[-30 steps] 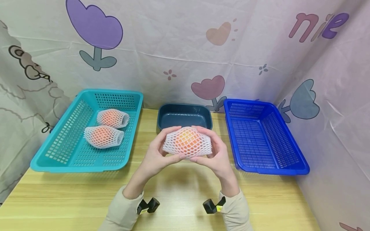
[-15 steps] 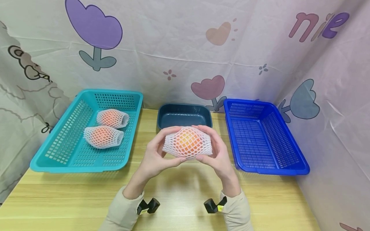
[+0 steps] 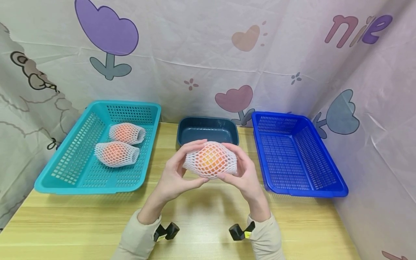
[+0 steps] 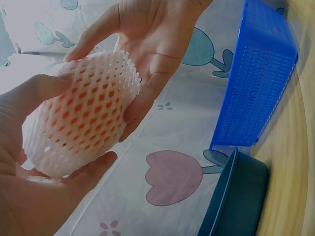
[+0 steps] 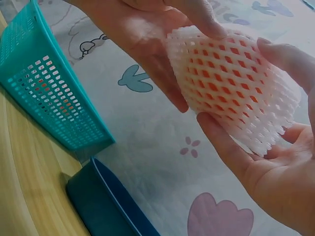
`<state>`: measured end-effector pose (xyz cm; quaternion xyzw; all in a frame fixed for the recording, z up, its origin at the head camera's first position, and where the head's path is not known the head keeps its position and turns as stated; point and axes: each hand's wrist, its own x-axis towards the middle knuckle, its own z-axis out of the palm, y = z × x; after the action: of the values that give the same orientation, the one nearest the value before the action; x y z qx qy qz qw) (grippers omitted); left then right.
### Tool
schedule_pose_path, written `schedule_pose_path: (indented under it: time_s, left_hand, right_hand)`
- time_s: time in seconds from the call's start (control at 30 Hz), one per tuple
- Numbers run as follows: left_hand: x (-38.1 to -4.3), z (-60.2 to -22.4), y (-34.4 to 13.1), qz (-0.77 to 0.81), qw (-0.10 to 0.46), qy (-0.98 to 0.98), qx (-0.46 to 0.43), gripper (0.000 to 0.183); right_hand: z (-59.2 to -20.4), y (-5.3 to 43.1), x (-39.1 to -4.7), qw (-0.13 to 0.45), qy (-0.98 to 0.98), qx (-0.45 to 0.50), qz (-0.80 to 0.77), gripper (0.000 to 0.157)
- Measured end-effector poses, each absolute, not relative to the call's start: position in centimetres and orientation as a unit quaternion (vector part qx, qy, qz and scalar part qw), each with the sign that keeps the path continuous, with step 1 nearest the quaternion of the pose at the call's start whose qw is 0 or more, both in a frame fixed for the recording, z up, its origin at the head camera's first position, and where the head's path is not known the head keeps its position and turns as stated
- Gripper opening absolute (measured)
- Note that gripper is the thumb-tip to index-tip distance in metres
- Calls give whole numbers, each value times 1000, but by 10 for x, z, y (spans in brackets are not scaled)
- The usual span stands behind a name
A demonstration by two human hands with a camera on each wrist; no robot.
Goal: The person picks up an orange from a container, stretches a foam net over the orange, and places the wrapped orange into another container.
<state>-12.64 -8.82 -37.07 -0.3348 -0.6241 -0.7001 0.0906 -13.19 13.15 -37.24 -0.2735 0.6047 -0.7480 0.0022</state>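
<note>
A round orange-red fruit (image 3: 212,160) in a white foam net sleeve is held up over the table, in front of the small dark teal basin (image 3: 208,134). My left hand (image 3: 175,177) grips its left side, thumb low in front and fingers over the top. On the other side my right hand (image 3: 245,177) grips it the same way. Both wrist views show the net (image 4: 86,110) between the two hands, its open end facing the right palm in the left wrist view. Two more netted fruits, a nearer one (image 3: 116,154) and a farther one (image 3: 126,133), lie in the turquoise basket (image 3: 97,189).
The turquoise basket stands at the left of the wooden table (image 3: 201,238), and a blue basket (image 3: 303,191) with nothing in it at the right. The basin sits between them near the back. A printed cloth (image 3: 195,47) hangs behind and along the sides.
The netted fruit has turned slightly between my hands, with a yellowish patch showing more. My fingers and right thumb have shifted a little on the net. Baskets and basin stay put.
</note>
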Motion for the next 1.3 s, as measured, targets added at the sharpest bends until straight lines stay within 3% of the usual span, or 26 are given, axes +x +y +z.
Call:
schedule_pose_path:
  time_s: [0.53, 0.93, 1.3]
  left_hand:
    - [-124, -368, -87, -715, 50, -638, -281, 84]
    - [-123, -372, -84, -730, 73, -611, -297, 86]
    - [-123, -370, -85, -728, 97, -592, -332, 85]
  right_hand:
    - [-373, 131, -133, -45, 576, -327, -748, 75]
    - [-369, 132, -133, -27, 554, -340, -760, 81]
    - [-365, 133, -131, 9, 593, -289, -751, 74]
